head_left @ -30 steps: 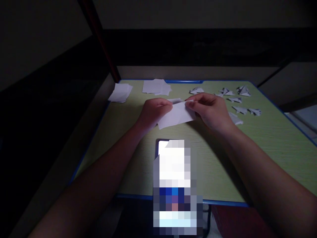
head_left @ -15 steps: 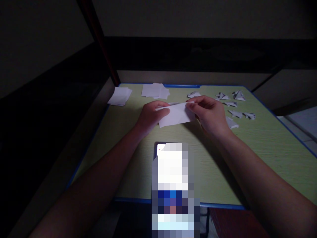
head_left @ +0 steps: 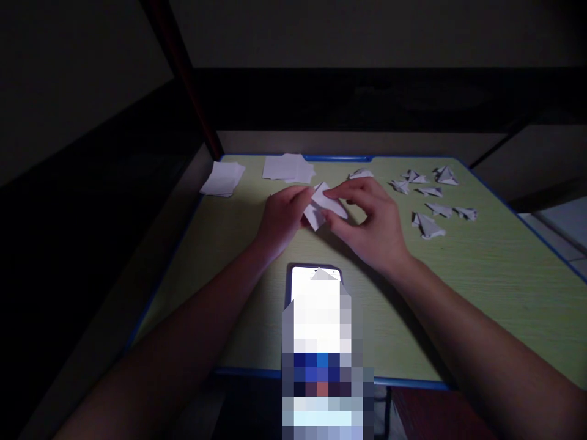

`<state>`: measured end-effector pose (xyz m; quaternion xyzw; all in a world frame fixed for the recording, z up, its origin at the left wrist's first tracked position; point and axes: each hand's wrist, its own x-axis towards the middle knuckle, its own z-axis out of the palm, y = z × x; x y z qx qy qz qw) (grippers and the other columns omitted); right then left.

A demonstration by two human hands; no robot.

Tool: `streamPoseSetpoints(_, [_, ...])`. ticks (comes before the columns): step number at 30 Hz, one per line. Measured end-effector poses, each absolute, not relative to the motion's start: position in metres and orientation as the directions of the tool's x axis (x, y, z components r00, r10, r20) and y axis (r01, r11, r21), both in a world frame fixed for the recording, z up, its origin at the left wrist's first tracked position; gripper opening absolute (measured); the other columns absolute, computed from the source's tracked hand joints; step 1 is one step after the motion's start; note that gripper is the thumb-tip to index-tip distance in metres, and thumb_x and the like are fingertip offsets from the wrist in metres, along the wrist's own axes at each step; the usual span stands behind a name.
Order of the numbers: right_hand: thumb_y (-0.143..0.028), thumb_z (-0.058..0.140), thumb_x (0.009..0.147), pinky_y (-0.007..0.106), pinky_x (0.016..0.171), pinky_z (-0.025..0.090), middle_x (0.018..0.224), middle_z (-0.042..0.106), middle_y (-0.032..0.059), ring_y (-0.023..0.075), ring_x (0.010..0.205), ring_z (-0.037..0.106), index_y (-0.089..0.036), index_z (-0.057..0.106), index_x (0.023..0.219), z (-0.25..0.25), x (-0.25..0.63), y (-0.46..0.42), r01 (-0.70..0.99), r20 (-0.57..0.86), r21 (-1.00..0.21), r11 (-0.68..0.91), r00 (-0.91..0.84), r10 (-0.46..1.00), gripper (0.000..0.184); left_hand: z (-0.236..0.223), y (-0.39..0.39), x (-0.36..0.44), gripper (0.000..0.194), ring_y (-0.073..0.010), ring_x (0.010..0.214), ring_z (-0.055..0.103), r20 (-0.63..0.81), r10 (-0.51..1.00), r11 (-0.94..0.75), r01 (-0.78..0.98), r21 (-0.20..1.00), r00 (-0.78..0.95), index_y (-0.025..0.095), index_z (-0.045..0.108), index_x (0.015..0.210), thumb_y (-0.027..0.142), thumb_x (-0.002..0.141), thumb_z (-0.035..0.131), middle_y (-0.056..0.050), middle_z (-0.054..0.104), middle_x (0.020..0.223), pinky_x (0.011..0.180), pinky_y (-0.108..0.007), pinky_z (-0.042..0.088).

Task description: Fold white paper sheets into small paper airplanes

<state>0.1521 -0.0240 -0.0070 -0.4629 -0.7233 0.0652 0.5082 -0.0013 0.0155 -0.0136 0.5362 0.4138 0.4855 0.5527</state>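
Between my two hands, above the middle of the table, is a folded sheet of white paper (head_left: pixel 316 212) with a pointed top corner. My left hand (head_left: pixel 282 217) is closed on its left side, thumb laid across the front. My right hand (head_left: pixel 369 220) has thumb and index finger at the paper's right part, curved with a gap between them; the fingertips touch the sheet. Part of the paper is hidden behind the left fingers. Below the hands a lit phone (head_left: pixel 316 305) lies on the table, mostly blurred by pixel blocks.
The pale green table (head_left: pixel 458 293) has a blue edge. Stacks of white paper lie at its far left corner (head_left: pixel 223 178) and far edge (head_left: pixel 287 168). Several folded paper figures (head_left: pixel 428 226) are scattered at the right. A dark wall (head_left: pixel 343 101) stands behind.
The paper was stretched flat as a wide strip between both hands; now it is turned and bunched into a smaller folded shape. My right hand has moved left, uncovering more paper figures.
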Motion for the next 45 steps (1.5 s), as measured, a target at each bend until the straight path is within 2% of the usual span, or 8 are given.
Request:
streamPoseSetpoints(4, [-0.038,0.068,0.081,0.044,0.086,0.050,0.101,0.065,0.0094,0.0254,0.099,0.060,-0.021,0.075,0.103,-0.009,0.150,-0.025,0.618,0.683,-0.508,0.600,-0.135,0.718,0.028,-0.012,0.014,0.000,0.033,-0.0133,0.070,0.064,0.066,0.952,-0.003,-0.207,0.978,0.300,0.015,0.063,0.086,0.048,0.082,0.060,-0.004,0.065,0.079,0.066,-0.028,0.058])
streamPoseSetpoints(9, [-0.035,0.063,0.086,0.041,0.083,0.050,0.100,0.067,0.0083,0.0229,0.094,0.062,-0.023,0.075,0.105,-0.006,0.153,-0.024,0.546,0.653,-0.630,0.552,-0.013,0.757,0.026,-0.017,0.018,-0.005,0.027,-0.0139,0.075,0.064,0.140,0.937,-0.139,-0.026,0.990,0.320,0.014,0.066,0.098,0.029,0.076,0.058,-0.005,0.069,0.086,0.068,-0.026,0.055])
streamPoseSetpoints(14, [-0.035,0.070,0.079,0.031,0.061,0.047,0.079,0.069,0.0041,0.0162,0.068,0.059,-0.018,0.075,0.087,-0.005,0.156,-0.017,0.337,0.344,-0.896,0.291,0.110,0.932,0.020,-0.016,0.017,-0.005,0.032,-0.0130,0.069,0.061,0.199,0.942,-0.238,0.120,0.964,0.269,0.014,0.064,0.104,0.023,0.073,0.060,-0.004,0.068,0.084,0.059,-0.023,0.049])
streamPoseSetpoints(17, [-0.033,0.074,0.073,0.027,0.054,0.042,0.067,0.067,0.0007,0.0127,0.059,0.054,-0.018,0.071,0.073,-0.007,0.156,-0.014,0.217,0.220,-0.958,0.189,0.129,0.967,0.016,-0.016,0.016,-0.004,0.030,-0.0117,0.062,0.059,0.161,0.952,-0.193,0.102,0.976,0.259,0.015,0.060,0.103,0.024,0.073,0.060,-0.001,0.065,0.074,0.055,-0.023,0.047])
streamPoseSetpoints(24, [-0.026,0.076,0.073,0.028,0.055,0.041,0.062,0.062,-0.0017,0.0117,0.056,0.052,-0.020,0.068,0.067,-0.008,0.158,-0.014,0.098,0.147,-0.986,0.135,0.135,0.980,0.012,-0.019,0.020,-0.003,0.016,-0.0109,0.059,0.056,0.164,0.954,-0.197,0.112,0.974,0.251,0.014,0.062,0.082,0.028,0.075,0.060,0.000,0.061,0.065,0.057,-0.024,0.046])
streamPoseSetpoints(34, [-0.023,0.074,0.073,0.029,0.054,0.046,0.063,0.062,-0.0004,0.0118,0.055,0.053,-0.019,0.068,0.069,-0.009,0.156,-0.012,-0.042,0.084,-0.995,0.093,0.176,0.981,0.008,-0.011,0.010,0.001,0.031,-0.0160,0.082,0.066,0.268,0.923,-0.321,0.167,0.932,0.277,0.013,0.063,0.105,0.023,0.076,0.063,-0.005,0.072,0.092,0.068,-0.025,0.051])
streamPoseSetpoints(38, [-0.022,0.076,0.071,0.028,0.052,0.049,0.062,0.062,-0.0010,0.0115,0.054,0.054,-0.020,0.066,0.068,-0.010,0.156,-0.011,-0.110,0.077,-0.989,0.096,0.164,0.983,0.011,-0.010,0.009,0.003,0.044,-0.0155,0.070,0.065,0.209,0.952,-0.239,0.118,0.964,0.225,0.016,0.056,0.117,0.017,0.074,0.061,-0.002,0.070,0.082,0.062,-0.025,0.051])
streamPoseSetpoints(45, [-0.025,0.074,0.074,0.027,0.048,0.043,0.060,0.063,0.0000,0.0110,0.051,0.052,-0.018,0.067,0.069,-0.009,0.154,-0.012,-0.049,0.086,-0.995,0.091,0.105,0.991,0.011,-0.016,0.013,0.000,0.029,-0.0137,0.065,0.063,0.243,0.936,-0.283,0.130,0.950,0.254,0.017,0.062,0.104,0.017,0.076,0.058,0.001,0.067,0.072,0.058,-0.023,0.048])
